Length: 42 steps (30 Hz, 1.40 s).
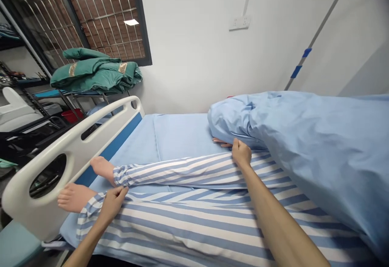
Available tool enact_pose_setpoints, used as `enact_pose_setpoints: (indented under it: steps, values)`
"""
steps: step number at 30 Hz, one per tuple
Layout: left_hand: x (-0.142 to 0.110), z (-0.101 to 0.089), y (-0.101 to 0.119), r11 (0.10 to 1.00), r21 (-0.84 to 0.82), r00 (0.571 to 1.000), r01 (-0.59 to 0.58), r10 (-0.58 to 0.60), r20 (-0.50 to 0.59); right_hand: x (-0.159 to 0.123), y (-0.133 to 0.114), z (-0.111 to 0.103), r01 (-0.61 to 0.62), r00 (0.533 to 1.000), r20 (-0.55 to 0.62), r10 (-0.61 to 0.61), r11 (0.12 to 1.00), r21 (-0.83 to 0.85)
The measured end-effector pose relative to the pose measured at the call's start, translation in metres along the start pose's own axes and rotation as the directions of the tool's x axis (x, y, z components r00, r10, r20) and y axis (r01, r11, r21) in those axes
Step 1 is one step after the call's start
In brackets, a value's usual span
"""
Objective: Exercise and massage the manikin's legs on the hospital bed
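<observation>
A person lies on a hospital bed in blue-and-white striped pyjama trousers (188, 174), with bare feet (103, 169) resting close to the footboard. My left hand (112, 205) is shut on the trouser fabric near the cuffs, just above the lower foot (74, 197). Farther up, my right hand (241, 152) pinches the striped cloth at the top of the nearer leg. Right beside it, the lying person's fingers (220, 142) show from under a light blue duvet (304, 149). That duvet hides the upper body.
A white bed footboard (73, 157) with a blue stripe and oval handholds stands at the left. A light blue sheet (182, 135) covers the mattress. Beyond it are a folded green quilt (94, 72) on a metal rack, a barred window, and a wall socket (240, 22).
</observation>
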<state>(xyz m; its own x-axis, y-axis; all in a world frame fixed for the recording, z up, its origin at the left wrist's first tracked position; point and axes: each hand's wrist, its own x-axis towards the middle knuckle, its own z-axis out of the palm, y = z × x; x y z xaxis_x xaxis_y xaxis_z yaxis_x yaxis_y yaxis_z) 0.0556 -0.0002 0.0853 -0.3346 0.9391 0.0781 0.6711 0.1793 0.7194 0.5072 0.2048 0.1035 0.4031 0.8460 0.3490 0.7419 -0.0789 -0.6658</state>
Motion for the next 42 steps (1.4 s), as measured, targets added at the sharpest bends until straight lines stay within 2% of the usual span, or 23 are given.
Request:
enact_pose_setpoints:
  steps: [3,6,9,11,14,17,19,21,23,27,29,34,39,42]
  values:
    - [0.003,0.008,-0.009,0.990,0.141,0.997,-0.011,0.022,-0.078,0.000,-0.002,-0.005,0.046,0.994,0.096,-0.047,0.999,0.013]
    - [0.004,0.014,-0.007,0.954,0.299,0.997,-0.037,0.057,-0.058,-0.005,-0.009,-0.009,0.039,0.991,0.127,-0.032,0.998,-0.053]
    - [0.000,0.013,-0.005,0.919,0.393,0.997,-0.017,0.047,-0.066,-0.029,-0.029,-0.005,0.087,0.982,0.171,-0.083,0.996,-0.012]
    - [-0.003,0.011,-0.004,0.905,0.425,0.996,-0.001,0.038,-0.078,-0.063,-0.054,0.005,0.110,0.959,0.248,-0.138,0.987,0.121]
    - [-0.008,0.006,-0.001,0.884,0.467,0.997,-0.009,0.046,-0.068,-0.137,-0.106,0.027,0.140,0.890,0.369,-0.267,0.932,0.335]
    - [-0.010,0.002,0.000,0.855,0.517,0.998,-0.039,0.060,-0.024,-0.215,-0.169,0.051,0.153,0.816,0.429,-0.387,0.861,0.484]
    - [-0.009,0.000,-0.002,0.850,0.522,0.998,-0.064,0.068,0.011,-0.256,-0.207,0.063,0.204,0.772,0.429,-0.469,0.822,0.532]
    - [-0.006,0.000,-0.007,0.856,0.510,0.997,-0.083,0.069,0.047,-0.287,-0.236,0.075,0.238,0.776,0.397,-0.490,0.811,0.535]
    - [-0.004,0.000,-0.013,0.866,0.493,0.996,-0.083,0.055,0.070,-0.309,-0.251,0.088,0.253,0.802,0.361,-0.476,0.818,0.516]
    - [-0.001,0.002,-0.025,0.895,0.440,0.995,-0.076,0.043,0.085,-0.337,-0.250,0.113,0.205,0.895,0.281,-0.346,0.880,0.429]
    - [0.001,0.003,-0.027,0.916,0.393,0.995,-0.082,0.054,0.082,-0.344,-0.244,0.120,0.206,0.922,0.226,-0.313,0.894,0.398]
    - [0.004,-0.006,-0.025,0.973,0.205,0.994,-0.104,0.098,0.038,-0.343,-0.245,0.119,0.218,0.929,0.191,-0.317,0.886,0.410]
    - [-0.003,-0.027,-0.033,0.994,0.028,0.989,-0.107,0.110,-0.098,-0.338,-0.247,0.121,0.181,0.932,0.224,-0.283,0.903,0.389]
    - [-0.008,-0.033,-0.040,0.995,0.048,0.994,-0.090,0.093,-0.053,-0.337,-0.246,0.122,0.186,0.924,0.244,-0.295,0.903,0.388]
